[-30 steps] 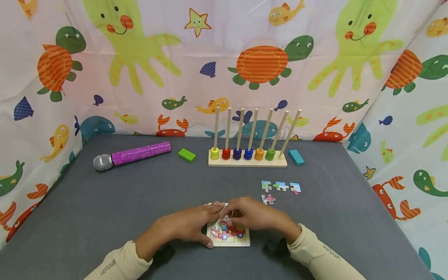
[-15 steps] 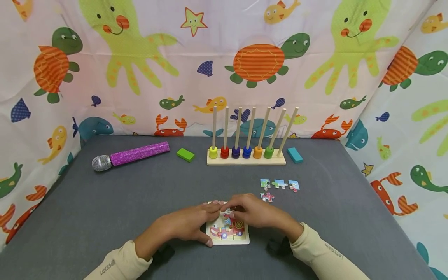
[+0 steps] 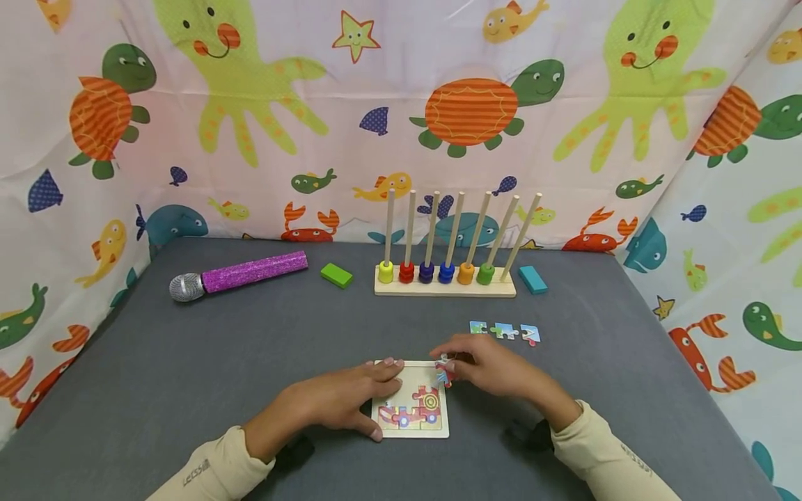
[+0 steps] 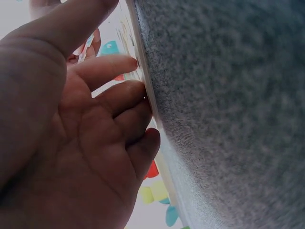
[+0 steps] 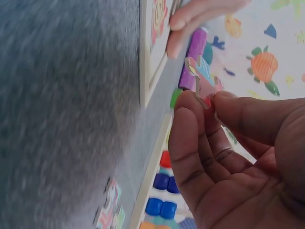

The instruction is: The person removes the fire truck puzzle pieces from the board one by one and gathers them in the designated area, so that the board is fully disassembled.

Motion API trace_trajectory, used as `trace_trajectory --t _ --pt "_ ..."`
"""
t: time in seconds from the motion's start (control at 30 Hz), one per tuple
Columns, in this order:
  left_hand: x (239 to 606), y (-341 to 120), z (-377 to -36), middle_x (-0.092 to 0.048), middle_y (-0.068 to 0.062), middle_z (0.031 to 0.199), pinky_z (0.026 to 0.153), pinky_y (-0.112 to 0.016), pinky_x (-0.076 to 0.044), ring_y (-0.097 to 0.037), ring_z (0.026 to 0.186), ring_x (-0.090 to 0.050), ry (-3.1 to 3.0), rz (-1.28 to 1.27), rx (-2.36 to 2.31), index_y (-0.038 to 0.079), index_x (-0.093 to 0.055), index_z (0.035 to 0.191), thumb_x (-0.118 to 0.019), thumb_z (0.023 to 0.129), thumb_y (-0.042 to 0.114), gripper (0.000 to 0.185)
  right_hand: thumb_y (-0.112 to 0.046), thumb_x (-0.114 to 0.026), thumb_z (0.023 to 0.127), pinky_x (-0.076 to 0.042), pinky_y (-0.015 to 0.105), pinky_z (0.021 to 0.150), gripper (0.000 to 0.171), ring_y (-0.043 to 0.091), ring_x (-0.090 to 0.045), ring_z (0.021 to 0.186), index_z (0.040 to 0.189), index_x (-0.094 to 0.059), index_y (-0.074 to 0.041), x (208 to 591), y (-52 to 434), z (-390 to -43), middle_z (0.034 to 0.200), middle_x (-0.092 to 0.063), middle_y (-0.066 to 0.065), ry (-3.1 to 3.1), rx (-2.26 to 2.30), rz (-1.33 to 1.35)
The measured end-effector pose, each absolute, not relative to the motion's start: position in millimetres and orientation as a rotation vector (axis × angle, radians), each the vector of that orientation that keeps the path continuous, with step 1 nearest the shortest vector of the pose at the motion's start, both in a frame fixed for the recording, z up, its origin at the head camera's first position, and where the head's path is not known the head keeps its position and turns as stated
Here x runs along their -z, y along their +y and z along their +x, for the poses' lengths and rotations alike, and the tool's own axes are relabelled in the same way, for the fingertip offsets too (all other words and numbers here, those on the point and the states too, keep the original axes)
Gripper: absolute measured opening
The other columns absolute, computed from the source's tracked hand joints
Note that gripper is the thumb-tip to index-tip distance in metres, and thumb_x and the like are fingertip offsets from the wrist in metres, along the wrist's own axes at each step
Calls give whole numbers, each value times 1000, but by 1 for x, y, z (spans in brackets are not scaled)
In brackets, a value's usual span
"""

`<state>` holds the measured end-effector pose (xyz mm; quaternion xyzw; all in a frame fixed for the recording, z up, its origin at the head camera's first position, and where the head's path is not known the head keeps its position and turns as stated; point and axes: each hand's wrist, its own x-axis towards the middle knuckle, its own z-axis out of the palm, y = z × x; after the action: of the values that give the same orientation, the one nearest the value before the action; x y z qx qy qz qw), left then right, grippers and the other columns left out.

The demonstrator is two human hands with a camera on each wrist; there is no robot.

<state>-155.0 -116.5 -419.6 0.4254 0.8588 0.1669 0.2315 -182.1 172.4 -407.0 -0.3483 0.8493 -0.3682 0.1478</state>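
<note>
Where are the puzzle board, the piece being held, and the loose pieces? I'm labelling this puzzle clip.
puzzle board (image 3: pixel 432 433): head view, bare front rim of the wooden frame.
held puzzle piece (image 3: pixel 443 371): head view, middle of the piece in the right hand's grip.
loose pieces (image 3: pixel 503 331): head view, middle piece of the row.

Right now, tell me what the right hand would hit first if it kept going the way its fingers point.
The right hand, pinching a puzzle piece, points left: likely first the puzzle board, then the left hand. Height unclear.

The grey table (image 3: pixel 188 362) is seen from above by the head view, facing forward and down. Each wrist view is held close at table level. The puzzle board (image 3: pixel 410 407) (image 5: pixel 145 57) is shared by all.
</note>
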Motion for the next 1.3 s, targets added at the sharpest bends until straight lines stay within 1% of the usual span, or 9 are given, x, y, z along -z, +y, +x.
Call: trace_trajectory --t 0.13,0.3,0.5,0.57,0.77,1.03,1.17,1.3 --pt "420 -118 -155 -18 -6 160 116 -40 -17 -22 146 -14 2347 1184 -457 8 -37 150 -72 85 41 80 -4 -56 97 -48 28 64 26 10 -54 74 121 -68 -4 406 180 -184 98 -65 -3 2503 1052 -969" --pt "420 -118 -153 -16 -4 161 116 -40 -15 -20 147 -10 2341 1190 -449 8 -36 150 -71 86 40 80 -4 -58 97 -50 28 68 25 9 -59 76 120 -68 -3 409 192 -186 97 -67 -4 2541 1062 -924" --pt "421 -118 -153 -17 -1 161 116 -42 -15 -21 147 -9 2334 1188 -443 9 -35 151 -70 87 41 79 -1 -59 95 -52 28 69 23 10 -64 76 117 -67 1 411 210 -184 94 -69 0 2559 1123 -872" --pt "421 -118 -153 -18 -1 161 116 -42 -15 -21 147 -9 2330 1195 -445 10 -35 151 -70 87 40 78 0 -59 95 -52 28 69 24 11 -63 77 117 -67 1 410 216 -183 95 -68 0 2570 1130 -844" --pt "419 -118 -153 -18 -3 160 116 -40 -14 -21 147 -10 2316 1204 -455 10 -36 151 -70 88 38 77 0 -61 94 -51 27 66 21 13 -61 76 113 -68 -2 406 234 -184 88 -66 -1 2596 1113 -737" --pt "416 -114 -154 -17 -1 161 116 -41 -16 -21 147 -8 2321 1145 -478 9 -36 151 -72 87 35 78 -1 -59 95 -53 27 67 23 16 -64 77 117 -67 2 400 255 -191 91 -69 1 2611 1072 -681" --pt "414 -111 -153 -20 -1 160 115 -41 -19 -22 147 -11 2334 1141 -461 11 -39 150 -73 87 34 75 -2 -59 95 -51 26 63 23 16 -59 75 116 -67 2 400 262 -195 88 -66 1 2617 1037 -631" --pt "407 -109 -154 -28 -3 157 114 -41 -25 -23 145 -19 2344 1132 -461 12 -45 147 -72 89 29 66 -2 -59 95 -49 27 60 22 16 -56 72 115 -68 0 405 266 -199 84 -63 1 2620 1019 -606"
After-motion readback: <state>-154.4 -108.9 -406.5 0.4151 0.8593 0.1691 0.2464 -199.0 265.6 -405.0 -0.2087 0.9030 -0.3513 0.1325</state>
